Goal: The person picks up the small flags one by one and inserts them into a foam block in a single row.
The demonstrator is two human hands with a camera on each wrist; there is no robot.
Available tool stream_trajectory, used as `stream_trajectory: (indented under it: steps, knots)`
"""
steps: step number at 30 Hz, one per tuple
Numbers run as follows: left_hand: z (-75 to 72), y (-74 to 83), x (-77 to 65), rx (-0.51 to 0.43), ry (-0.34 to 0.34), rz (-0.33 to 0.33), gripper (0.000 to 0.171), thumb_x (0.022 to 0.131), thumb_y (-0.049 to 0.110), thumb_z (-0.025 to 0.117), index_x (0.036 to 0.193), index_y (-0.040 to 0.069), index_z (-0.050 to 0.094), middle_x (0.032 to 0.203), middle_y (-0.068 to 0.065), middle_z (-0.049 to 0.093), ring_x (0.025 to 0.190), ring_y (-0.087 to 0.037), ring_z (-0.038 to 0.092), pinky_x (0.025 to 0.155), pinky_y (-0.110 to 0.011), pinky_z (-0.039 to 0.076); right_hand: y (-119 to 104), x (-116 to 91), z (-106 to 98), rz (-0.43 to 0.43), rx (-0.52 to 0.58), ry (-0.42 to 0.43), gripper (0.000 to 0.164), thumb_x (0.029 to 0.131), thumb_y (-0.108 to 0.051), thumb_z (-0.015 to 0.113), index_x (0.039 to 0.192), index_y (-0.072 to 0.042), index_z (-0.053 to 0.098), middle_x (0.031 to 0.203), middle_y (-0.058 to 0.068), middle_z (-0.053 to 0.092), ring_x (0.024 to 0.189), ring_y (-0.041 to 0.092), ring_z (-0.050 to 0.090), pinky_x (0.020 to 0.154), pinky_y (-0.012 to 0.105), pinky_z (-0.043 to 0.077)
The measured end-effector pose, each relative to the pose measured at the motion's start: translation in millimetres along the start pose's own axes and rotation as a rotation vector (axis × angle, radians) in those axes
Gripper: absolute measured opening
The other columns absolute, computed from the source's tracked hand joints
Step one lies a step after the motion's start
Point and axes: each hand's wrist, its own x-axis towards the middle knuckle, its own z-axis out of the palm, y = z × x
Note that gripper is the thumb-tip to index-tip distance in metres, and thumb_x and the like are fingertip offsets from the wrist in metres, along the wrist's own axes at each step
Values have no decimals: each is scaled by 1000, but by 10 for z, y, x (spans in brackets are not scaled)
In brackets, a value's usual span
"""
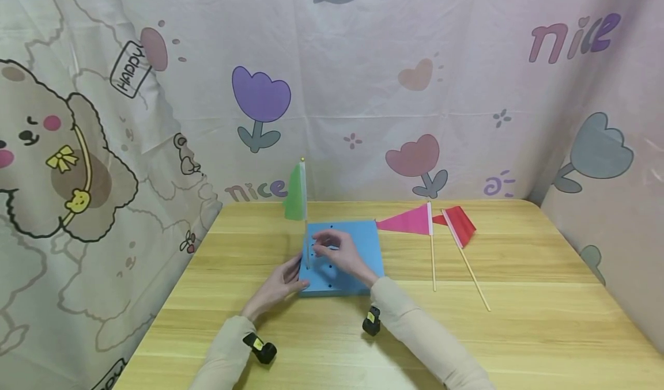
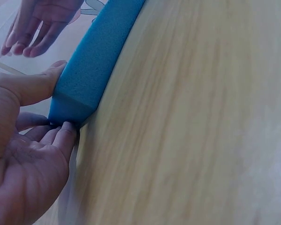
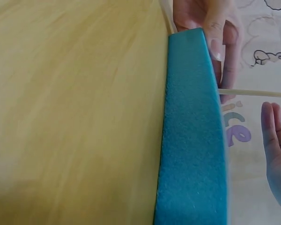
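A blue foam block point(image 1: 367, 252) with small holes in its top lies flat on the table. A green flag point(image 1: 295, 197) on a thin stick stands upright in a hole near the block's left edge. My left hand point(image 1: 276, 286) grips the block's front left corner, thumb at the top edge and fingers against the side. Above the block, my right hand point(image 1: 343, 253) hovers beside the stick, its fingers loosely bent and holding nothing. In the right wrist view, the stick point(image 3: 253, 93) rises from the block, apart from the right fingertips.
To the right of the block, a pink flag point(image 1: 415, 222) and a red flag point(image 1: 460, 226) lie on the wooden table point(image 1: 519, 275); the pink flag's tip reaches the block's back right corner. A printed curtain point(image 1: 342, 90) hangs behind the table and along both sides.
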Motion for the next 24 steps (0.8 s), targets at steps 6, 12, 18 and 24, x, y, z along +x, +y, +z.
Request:
stream_trajectory:
  steps: [6, 12, 18, 24]
  knots:
    - [-1, 1, -5, 6, 7, -7, 87, 92, 16, 66, 155, 1, 9, 163, -19, 6, 150, -33, 16, 121, -38, 23, 90, -45, -80, -49, 45, 15, 28, 92, -8, 65, 117, 5, 63, 100, 24, 69, 81, 25, 72, 77, 30, 64]
    - [-7, -6, -4, 14, 13, -3, 87, 92, 16, 67, 155, 0, 9, 163, -20, 7, 150, -33, 16, 121, -37, 22, 17, -150, -169, -71, 91, 37, 26, 92, -3, 64, 115, 6, 63, 98, 29, 67, 80, 18, 72, 76, 34, 64]
    - [-10, -18, -10, 16, 12, -10, 88, 91, 17, 67, 155, -1, 8, 163, -21, 6, 149, -34, 16, 121, -37, 22, 8, -284, -299, -69, 101, 69, 25, 91, -3, 65, 115, 5, 64, 98, 30, 66, 80, 15, 71, 77, 31, 64]
    - [-14, -32, -20, 33, 11, -9, 89, 92, 18, 67, 155, 0, 8, 163, -20, 5, 149, -35, 16, 120, -36, 23, 5, -443, -495, -58, 120, 112, 27, 92, -2, 63, 117, 9, 60, 99, 32, 65, 81, 8, 70, 79, 28, 63]
